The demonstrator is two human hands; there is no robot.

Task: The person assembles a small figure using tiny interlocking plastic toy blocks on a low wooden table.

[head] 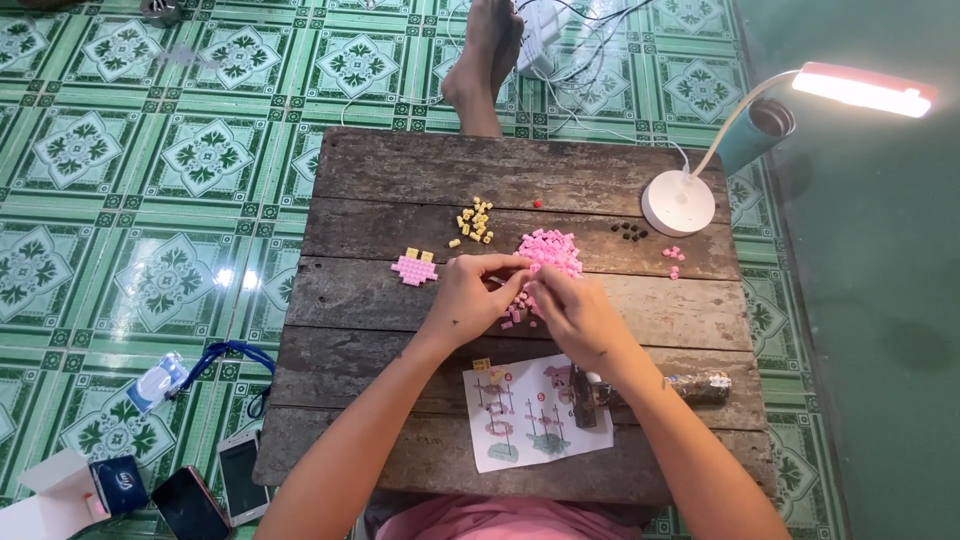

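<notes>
1. Head view: the left hand (468, 297) and right hand (575, 315) meet at the middle of the frame, fingertips drawn together and pinching small pink bricks just below the pink brick pile (550, 249); what exactly sits between the fingers is too small to tell.
2. The pile is a loose heap of tiny, glossy, blocky pieces, lying centre of the wooden table (400, 160), touching the hands' fingertips.
3. Left of the hands lies a flat pink assembled piece (414, 267) with two yellow studs on top; above it, a scatter of yellow bricks (476, 221).
4. To the right, dark bricks (629, 231) and a few stray pink ones sit near the round white base of the desk lamp (679, 202), whose lit head reaches the upper right corner.
5. An instruction sheet (535, 415) lies at the lower centre, between the forearms.
6. The table is rough, weathered planks; bare wood is open along its upper and left edges.
7. Around it lies green patterned floor tile (150, 150), with two phones (215, 490) at lower left.
</notes>
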